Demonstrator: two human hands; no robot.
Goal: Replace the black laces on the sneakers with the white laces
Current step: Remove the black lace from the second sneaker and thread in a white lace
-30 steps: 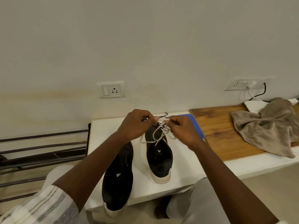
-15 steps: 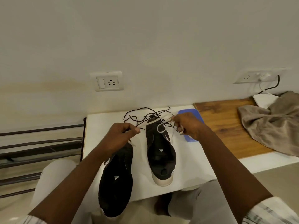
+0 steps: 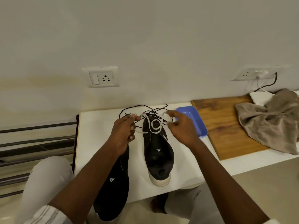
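one black sneaker point(image 3: 159, 156) sits wholly on a white desk point(image 3: 97, 126), heel toward the person. a second sneaker point(image 3: 113, 183), to its left, hangs past the desk's near edge, partly hidden under the left forearm. a white lace point(image 3: 155, 126) forms a loop over the far end of the black sneaker. the left hand point(image 3: 123, 133) has its grip clamped on the lace, thumb against forefinger. the right hand point(image 3: 182, 128) hovers at the shoe's far right side, fingers half spread, the lace curving across its fingertips; whether its grip is closed on the lace cannot be told. loose black laces point(image 3: 149, 113) lie tangled on the desk just beyond the shoes. a blue tray point(image 3: 195, 120) sits just beside the right hand, next to a wooden board point(image 3: 226, 126) carrying a brown cloth point(image 3: 267, 122).
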